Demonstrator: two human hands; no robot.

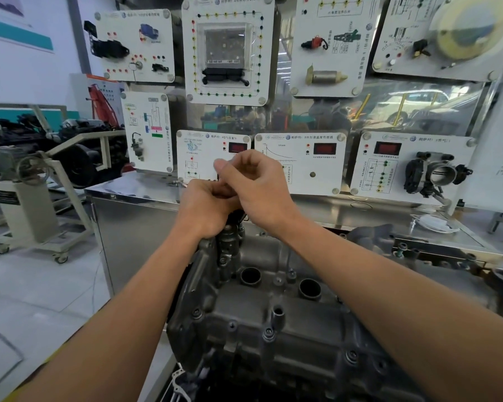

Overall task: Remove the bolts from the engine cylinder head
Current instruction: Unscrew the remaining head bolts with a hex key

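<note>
The grey engine cylinder head (273, 329) fills the lower middle of the head view, with two round bores and several bolts (268, 333) in its top face. Both hands meet above its far end. My left hand (206, 210) is curled round a dark part that stands up from the head's far end. My right hand (253, 184) sits just above it, fingers curled and pinching something small against the left hand. What they hold is mostly hidden by the fingers.
A steel bench (134, 221) lies behind the head, with white training panels (299, 163) standing upright along it. A white mask (433, 223) and a bracket with a bolt (401, 250) lie at the right. An engine stand on wheels (29, 216) is on the floor at left.
</note>
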